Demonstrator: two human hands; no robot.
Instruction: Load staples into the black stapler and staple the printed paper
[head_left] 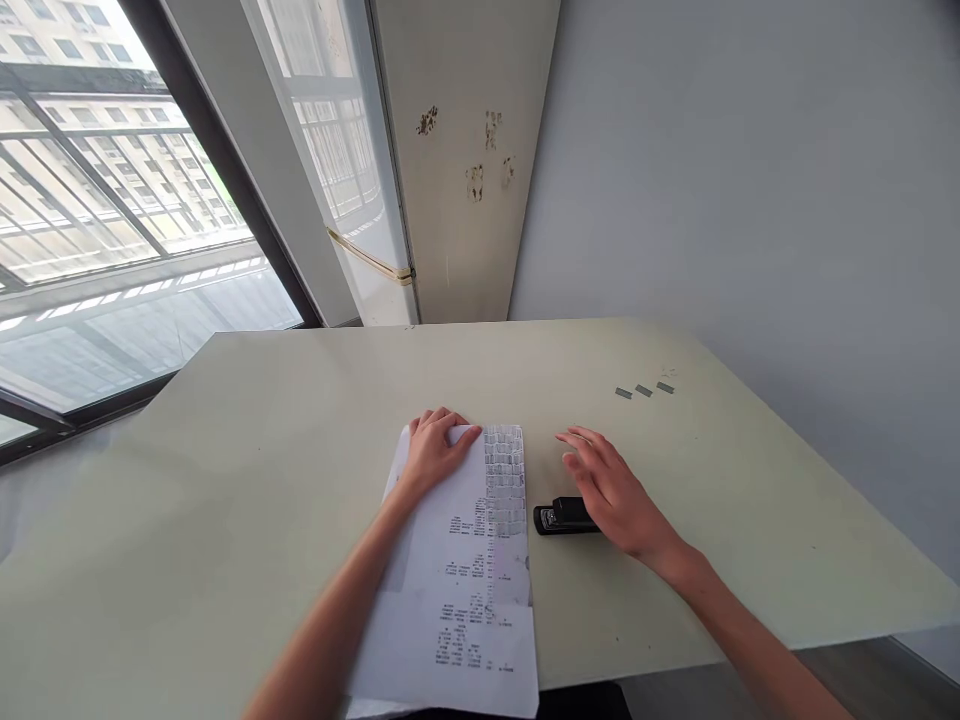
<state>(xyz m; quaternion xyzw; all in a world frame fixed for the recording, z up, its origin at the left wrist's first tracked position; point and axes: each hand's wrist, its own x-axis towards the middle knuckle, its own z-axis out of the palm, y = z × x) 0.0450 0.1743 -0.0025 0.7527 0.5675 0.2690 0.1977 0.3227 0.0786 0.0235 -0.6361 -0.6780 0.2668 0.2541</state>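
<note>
Left hand [435, 450]: I'm pressing it flat, fingers together, on the paper's [465, 580] top edge.
Right hand [611, 490]: I'm hovering it spread over the stapler [559, 517].
Tabletop [300, 420]: staples [643, 390] lying far right.

This is looking like a room in an apartment, high up in a residential block. A large dark-framed window [112, 230] is running along the left side, and rows of flats are showing through it. A stained cream door panel [465, 160] is standing in the far corner beside a plain grey wall [750, 180]. A pale bench [300, 400] is filling the foreground, with printed paper sheets [465, 580] lying at its near edge, a black stapler [562, 517] sitting just beside them, and staple strips [643, 390] lying toward its far right corner.
</note>
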